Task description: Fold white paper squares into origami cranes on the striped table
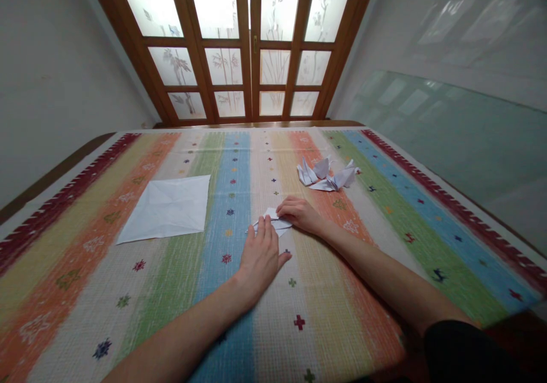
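Two bare forearms reach in from the bottom of the frame, the right one coming out of a black fabric sleeve [465, 351] at the lower right. Beneath them spreads a woven tablecloth [171, 292] striped in white, green, blue, yellow, orange and dark red, dotted with small cross, star and animal motifs. Just below the frame's centre, the left hand [261, 252] lies flat and open, its fingertips on a small folded piece of white paper [272, 212], thumb out to the side. The right hand [302, 213] meets the paper's right side with bent fingers; whether it pinches the paper I cannot tell. Left of centre, well apart from the hands, a flat four-cornered sheet of white paper [168, 209] lies on the cloth. Right of centre and farther back sits a cluster of pointed, folded white paper figures [342, 178]. A pale green glass panel [448, 115] stands along the wall at upper right. At top centre are brown wooden doors [251, 58] with frosted, plant-patterned panes [223, 66].
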`<action>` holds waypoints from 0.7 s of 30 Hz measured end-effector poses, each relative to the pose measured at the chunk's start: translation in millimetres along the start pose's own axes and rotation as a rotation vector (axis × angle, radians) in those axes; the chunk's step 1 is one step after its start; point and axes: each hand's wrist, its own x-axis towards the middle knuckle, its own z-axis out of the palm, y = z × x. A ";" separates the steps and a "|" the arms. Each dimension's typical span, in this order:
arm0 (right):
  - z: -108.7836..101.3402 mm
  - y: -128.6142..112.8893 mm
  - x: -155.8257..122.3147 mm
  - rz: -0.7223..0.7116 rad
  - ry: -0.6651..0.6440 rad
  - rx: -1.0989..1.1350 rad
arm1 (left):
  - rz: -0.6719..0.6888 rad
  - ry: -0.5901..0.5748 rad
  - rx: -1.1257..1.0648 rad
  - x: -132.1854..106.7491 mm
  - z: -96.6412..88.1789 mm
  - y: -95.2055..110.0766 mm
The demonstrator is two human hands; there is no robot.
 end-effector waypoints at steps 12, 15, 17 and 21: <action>1.5 -0.1 -5.2 0.051 0.039 -0.063 | -0.021 -0.005 -0.049 2.4 -2.1 -5.5; -1.1 -8.0 -3.2 0.104 0.074 -0.049 | -0.025 -0.002 -0.052 3.1 -4.1 -7.7; -1.5 -14.5 0.1 0.107 0.069 -0.056 | -0.021 0.007 -0.052 3.2 -5.4 -8.1; 3.6 -21.9 9.9 0.037 -0.027 -0.128 | -0.001 0.040 -0.026 2.6 -5.7 -6.6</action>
